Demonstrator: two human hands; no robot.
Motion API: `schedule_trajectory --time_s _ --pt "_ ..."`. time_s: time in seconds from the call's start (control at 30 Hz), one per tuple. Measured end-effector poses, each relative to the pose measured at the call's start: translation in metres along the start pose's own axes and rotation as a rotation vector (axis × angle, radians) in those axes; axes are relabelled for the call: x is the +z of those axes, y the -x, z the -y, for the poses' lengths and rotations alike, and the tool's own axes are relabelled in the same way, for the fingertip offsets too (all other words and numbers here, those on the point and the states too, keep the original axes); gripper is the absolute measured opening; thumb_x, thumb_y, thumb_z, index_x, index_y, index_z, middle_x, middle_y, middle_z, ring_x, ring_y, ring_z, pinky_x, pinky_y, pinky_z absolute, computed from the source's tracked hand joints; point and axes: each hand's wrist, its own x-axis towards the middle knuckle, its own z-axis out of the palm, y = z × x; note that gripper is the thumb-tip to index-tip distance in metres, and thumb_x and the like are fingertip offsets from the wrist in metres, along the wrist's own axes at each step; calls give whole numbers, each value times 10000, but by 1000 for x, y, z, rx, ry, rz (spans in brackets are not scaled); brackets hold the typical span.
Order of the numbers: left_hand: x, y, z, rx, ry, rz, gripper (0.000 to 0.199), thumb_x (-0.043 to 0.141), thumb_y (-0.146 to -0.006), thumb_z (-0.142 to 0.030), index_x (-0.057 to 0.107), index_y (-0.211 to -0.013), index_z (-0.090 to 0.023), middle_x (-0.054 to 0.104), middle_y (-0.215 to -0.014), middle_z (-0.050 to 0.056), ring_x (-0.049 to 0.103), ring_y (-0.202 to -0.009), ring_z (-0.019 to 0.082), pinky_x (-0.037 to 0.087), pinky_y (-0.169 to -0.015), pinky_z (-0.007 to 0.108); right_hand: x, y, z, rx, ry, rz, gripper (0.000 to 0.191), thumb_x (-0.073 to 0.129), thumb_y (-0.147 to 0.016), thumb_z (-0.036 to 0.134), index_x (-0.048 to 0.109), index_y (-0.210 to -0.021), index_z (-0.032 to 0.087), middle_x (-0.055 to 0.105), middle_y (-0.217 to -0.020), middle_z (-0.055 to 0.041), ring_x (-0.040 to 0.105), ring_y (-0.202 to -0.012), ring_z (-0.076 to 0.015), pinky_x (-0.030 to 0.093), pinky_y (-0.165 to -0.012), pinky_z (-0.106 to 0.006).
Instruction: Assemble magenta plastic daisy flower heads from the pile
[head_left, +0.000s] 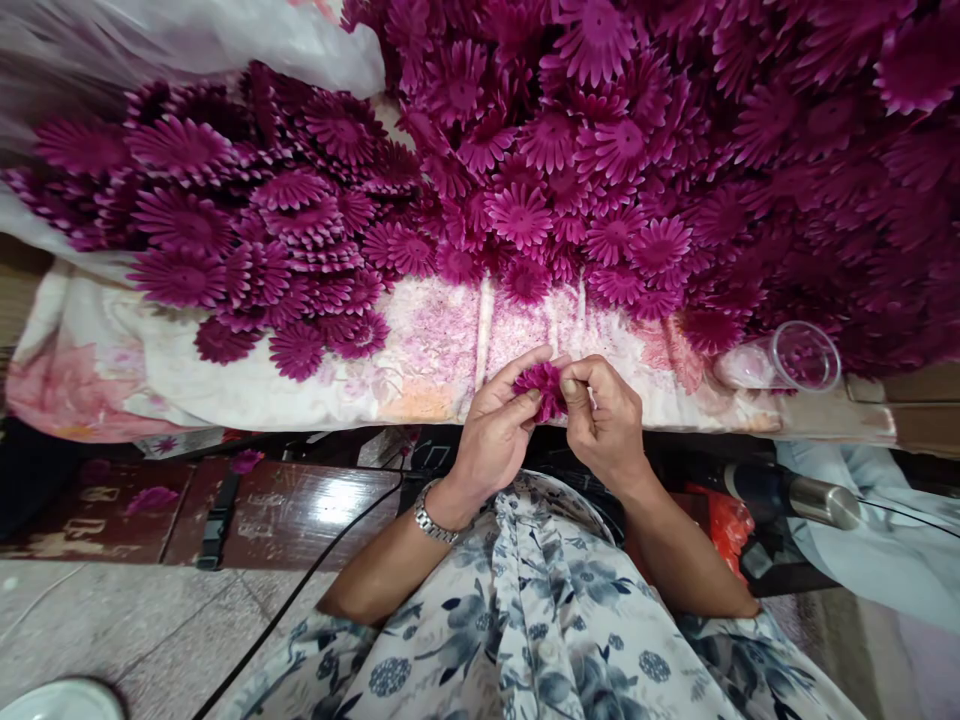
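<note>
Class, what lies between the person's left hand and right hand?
A single magenta flower lies between the left hand and the right hand, as the head view shows.

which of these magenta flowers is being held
The magenta, narrow-petalled flower held between the left hand and right hand; no other flower touches either hand.

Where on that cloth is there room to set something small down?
Mainly near left on the cloth, between the left flower heap and the front edge. Another patch, purple-dusted, lies between that heap and the left hand. The far side is crowded with flowers; a clear plastic cup sits near right.
</note>
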Motion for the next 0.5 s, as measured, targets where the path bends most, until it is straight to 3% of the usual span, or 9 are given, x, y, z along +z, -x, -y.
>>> schedule_trajectory --time_s 0.17,0.3,0.4,0.5 --pt "2 3 -3 60 -29 -2 338 645 -684 -142 680 -1017 -190 720 -1042 59 650 -1007 193 471 -910 292 -7 -1 0 -9 15 31 94 457 -912 239 534 -916 186 596 -819 -47 587 -808 -157 485 -724 -306" --pt "9 2 1 48 4 -7 384 600 -697 -115 663 -1066 -198 675 -1160 50 552 -1194 230 376 -1067 374 0 -11 -2 63 -20 -5 443 316 -934 495 484 -1228 209 561 -1175 -108 518 -1122 -215 447 -947 -422" --pt "19 0 3 36 77 -18 257 539 -796 -243 677 -1006 -191 647 -1207 53 451 -1299 247 329 -1110 407 18 -15 3 50 -33 58 551 139 -941 534 408 -1337 261 463 -1358 -87 390 -1312 -234 307 -1097 -508" --pt "28 -4 0 83 135 -47 412 399 -885 -456 653 -1082 -198 585 -1300 59 315 -1388 249 280 -1138 424 34 -10 19 -12 3 80 577 84 -939 524 276 -1427 281 370 -1458 -73 243 -1414 -247 140 -1164 -547"
